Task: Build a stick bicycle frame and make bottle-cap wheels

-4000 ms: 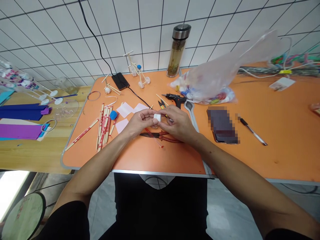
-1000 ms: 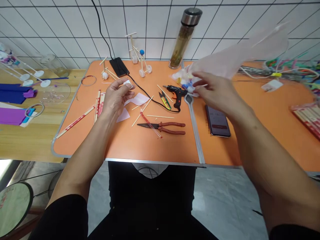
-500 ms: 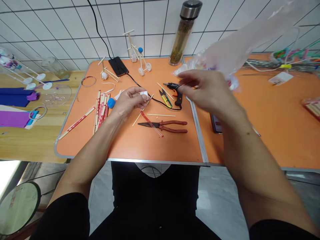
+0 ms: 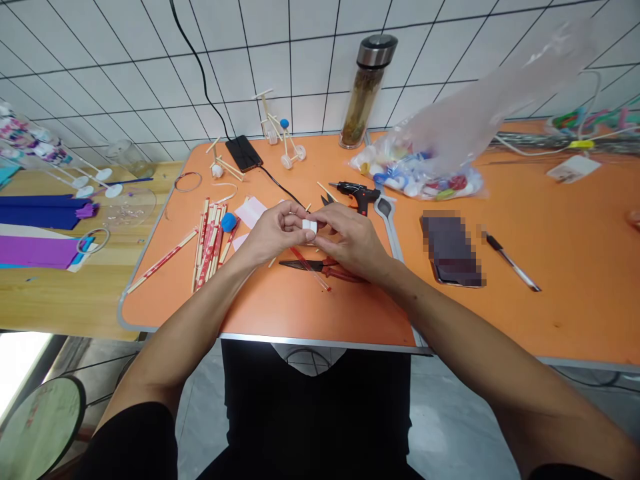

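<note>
1 left hand (image 4: 273,233), 1 right hand (image 4: 350,240), 1 white block (image 4: 309,226), 1 glue gun (image 4: 357,195), 1 pair of pliers (image 4: 320,267), 1 phone (image 4: 451,248), 1 plastic bag (image 4: 415,175), 1 blue ball (image 4: 229,222), 2 stick models (image 4: 279,137).

A hot glue gun (image 4: 356,195) lies beyond red-handled pliers (image 4: 345,271). A clear plastic bag (image 4: 425,175) holds what look like bottle caps (image 4: 400,183).

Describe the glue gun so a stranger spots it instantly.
On the orange table, just beyond the person's right hand, a black hot glue gun lies on its side, nozzle pointing left. It alone is pistol-shaped, unlike the red-handled pliers.
</note>
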Demonstrator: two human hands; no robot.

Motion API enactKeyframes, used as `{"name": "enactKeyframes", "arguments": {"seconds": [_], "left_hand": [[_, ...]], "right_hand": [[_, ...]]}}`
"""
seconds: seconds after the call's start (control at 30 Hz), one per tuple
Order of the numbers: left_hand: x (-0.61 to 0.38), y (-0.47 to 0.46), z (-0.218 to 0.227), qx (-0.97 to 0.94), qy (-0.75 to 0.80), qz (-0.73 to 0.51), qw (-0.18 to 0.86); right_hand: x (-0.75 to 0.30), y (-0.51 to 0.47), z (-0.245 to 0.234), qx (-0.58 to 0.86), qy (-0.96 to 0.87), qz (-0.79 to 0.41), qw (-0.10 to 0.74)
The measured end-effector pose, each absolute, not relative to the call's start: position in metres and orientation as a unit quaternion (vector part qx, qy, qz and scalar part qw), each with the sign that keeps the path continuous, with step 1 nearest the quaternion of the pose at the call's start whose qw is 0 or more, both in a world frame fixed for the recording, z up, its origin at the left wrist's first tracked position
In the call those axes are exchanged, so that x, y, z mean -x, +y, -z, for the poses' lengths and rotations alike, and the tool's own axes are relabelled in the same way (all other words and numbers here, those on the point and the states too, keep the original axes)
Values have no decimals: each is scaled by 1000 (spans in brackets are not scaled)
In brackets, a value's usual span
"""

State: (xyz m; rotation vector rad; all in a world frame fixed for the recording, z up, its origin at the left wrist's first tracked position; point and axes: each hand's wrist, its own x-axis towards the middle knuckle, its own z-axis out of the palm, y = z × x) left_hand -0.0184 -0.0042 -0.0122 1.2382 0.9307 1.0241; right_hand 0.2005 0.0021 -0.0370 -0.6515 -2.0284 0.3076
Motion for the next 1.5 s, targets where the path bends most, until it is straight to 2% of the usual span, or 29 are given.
{"name": "enactKeyframes", "arguments": {"seconds": [0.33, 0.8, 1.1, 1.33, 1.5], "left_hand": [[19, -5, 15, -515, 394, -399, 648], [9, -14, 12, -493, 425, -400, 645], [0, -16, 15, -476, 438, -448, 617], [2, -16, 14, -447, 426, -423, 664], [2, -16, 13, -463, 437, -440, 633]], "right_hand": [[-206, 1, 38, 276, -837, -105, 460], [-206, -2, 39, 262, -848, -52, 458], [-205, -1, 41, 263, -848, -44, 457], [-208, -2, 41, 266, -856, -28, 441], [-204, -3, 42, 276, -848, -44, 451]]}}
